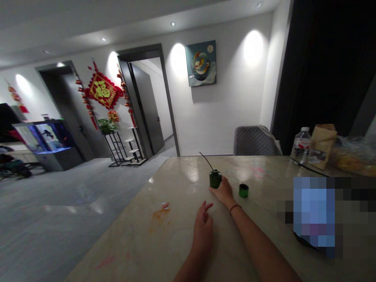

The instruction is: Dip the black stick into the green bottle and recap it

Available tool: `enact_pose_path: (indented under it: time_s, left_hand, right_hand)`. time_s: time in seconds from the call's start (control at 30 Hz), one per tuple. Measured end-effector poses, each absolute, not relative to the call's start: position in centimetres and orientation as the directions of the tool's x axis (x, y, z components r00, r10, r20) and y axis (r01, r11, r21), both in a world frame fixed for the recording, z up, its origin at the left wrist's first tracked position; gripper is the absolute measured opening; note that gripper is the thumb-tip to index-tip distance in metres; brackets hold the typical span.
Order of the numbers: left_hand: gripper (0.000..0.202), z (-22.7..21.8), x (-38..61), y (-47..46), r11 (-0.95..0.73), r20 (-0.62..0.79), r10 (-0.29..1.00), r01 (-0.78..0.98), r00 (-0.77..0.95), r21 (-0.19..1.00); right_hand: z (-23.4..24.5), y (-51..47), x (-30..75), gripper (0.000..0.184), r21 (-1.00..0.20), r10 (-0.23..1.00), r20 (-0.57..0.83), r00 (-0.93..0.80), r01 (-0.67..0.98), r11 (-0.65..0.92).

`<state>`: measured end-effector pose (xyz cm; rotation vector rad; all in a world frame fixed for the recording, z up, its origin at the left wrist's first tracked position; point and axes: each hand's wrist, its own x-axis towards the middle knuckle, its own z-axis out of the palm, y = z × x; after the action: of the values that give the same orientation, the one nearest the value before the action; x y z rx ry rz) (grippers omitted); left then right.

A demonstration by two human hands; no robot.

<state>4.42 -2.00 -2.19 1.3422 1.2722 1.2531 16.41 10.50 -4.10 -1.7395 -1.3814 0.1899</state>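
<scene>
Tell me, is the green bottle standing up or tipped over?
Standing up: the green bottle has its neck pointing up above its wider body, with the right hand at its side.

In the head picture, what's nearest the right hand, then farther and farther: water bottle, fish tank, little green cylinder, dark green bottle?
1. Dark green bottle: gripped by the right hand.
2. Little green cylinder: on the table, just right.
3. Water bottle: farther right.
4. Fish tank: far left, across the floor.

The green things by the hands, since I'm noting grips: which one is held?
The bottle, with a thin stick rising from its neck: the right hand grips it. The green piece stands apart, untouched.
</scene>
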Motion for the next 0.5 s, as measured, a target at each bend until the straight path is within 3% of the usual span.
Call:
enact_pose_path:
  time_s: [0.1, 0.3, 0.5]
  left_hand:
    - [0.045, -2.14, 4.38, -2.02, -0.099, 0.105, 0.994, 0.127, -0.041, 0.987]
    - [0.044, -2.20, 4.36, -1.99, -0.099, 0.105, 0.994, 0.144, -0.037, 0.985]
    - [0.042, -2.11, 4.38, -1.98, -0.091, 0.098, 0.994, 0.148, -0.040, 0.985]
  right_hand:
    - [-4.01, 10.52, 16.52, 0.068, -0.711, 0.872, 0.348, 0.345, 0.704, 0.005]
    - [-3.89, 10.29, 16.24, 0.090, -0.654, 0.870, 0.352, 0.345, 0.755, -0.035]
    - [-3.91, 10.57, 16.29, 0.076, -0.679, 0.884, 0.323, 0.339, 0.733, -0.032]
